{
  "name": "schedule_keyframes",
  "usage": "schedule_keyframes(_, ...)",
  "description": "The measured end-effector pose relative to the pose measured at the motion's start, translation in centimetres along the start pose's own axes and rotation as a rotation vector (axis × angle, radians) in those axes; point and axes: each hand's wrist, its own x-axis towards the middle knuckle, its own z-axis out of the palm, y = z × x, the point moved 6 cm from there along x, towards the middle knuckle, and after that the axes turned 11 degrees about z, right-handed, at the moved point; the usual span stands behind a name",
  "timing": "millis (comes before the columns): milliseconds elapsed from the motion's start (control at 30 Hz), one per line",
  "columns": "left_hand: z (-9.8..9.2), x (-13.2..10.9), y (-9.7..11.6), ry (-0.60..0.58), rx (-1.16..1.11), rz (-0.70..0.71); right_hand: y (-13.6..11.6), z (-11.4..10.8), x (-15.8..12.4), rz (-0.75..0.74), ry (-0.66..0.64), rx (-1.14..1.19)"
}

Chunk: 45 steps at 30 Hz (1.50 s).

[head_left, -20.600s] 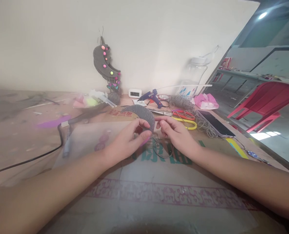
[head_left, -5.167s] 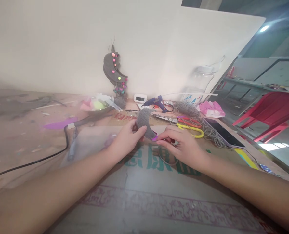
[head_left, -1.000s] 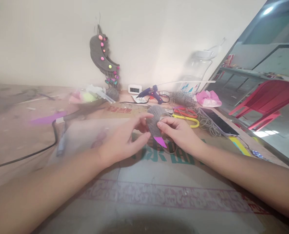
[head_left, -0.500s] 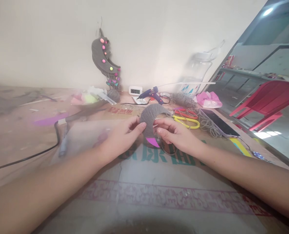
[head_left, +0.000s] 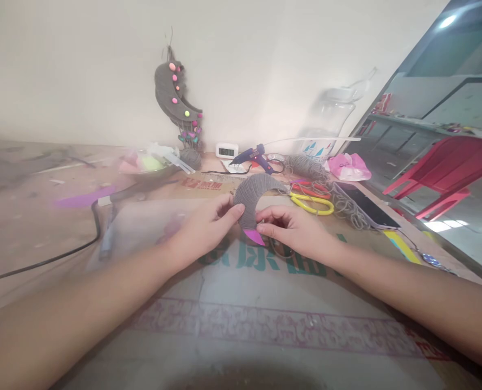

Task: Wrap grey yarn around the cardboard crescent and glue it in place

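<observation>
A crescent wrapped in grey yarn (head_left: 249, 201) stands in front of me, its lower tip a bare purple piece (head_left: 254, 236). My left hand (head_left: 220, 216) is closed on its outer edge, thumb in front and fingers behind. At the inner edge, just above the purple tip, my right hand (head_left: 283, 225) pinches the grey yarn; its fingertips are partly hidden by the crescent. A loose loop of that yarn hangs below the right hand. Scissors with yellow and red handles (head_left: 314, 205) lie just beyond the right hand.
Behind stand a glue gun (head_left: 255, 157), a white digital clock (head_left: 226, 150) and a clear jug (head_left: 330, 122). A decorated grey crescent (head_left: 169, 97) hangs on the wall. To the right are tangled yarn (head_left: 348, 211), a phone (head_left: 365, 205) and a pink bag (head_left: 348, 166). A black cable (head_left: 41, 265) crosses the left side.
My right hand has shifted slightly down and turned, its fingertips now close against the crescent's lower inner edge. The left hand keeps its hold almost unmoved.
</observation>
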Motion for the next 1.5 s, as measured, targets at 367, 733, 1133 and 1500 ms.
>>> schedule_keyframes(367,0.5,-0.1,0.6,-0.074,-0.052,0.037,-0.7,0.1,-0.2,-0.015,-0.05,0.013)
schedule_keyframes(733,1.2,-0.3,1.1,-0.214,0.216,0.074,-0.8,-0.6,-0.1,-0.105,0.057,-0.008)
schedule_keyframes(1133,1.2,-0.1,1.1,-0.197,0.139,0.086,-1.1,-0.8,-0.4,-0.136,0.106,-0.058)
schedule_keyframes(1500,0.4,0.0,0.5,-0.079,0.038,0.06,-0.9,-1.0,-0.1,-0.137,0.127,-0.052)
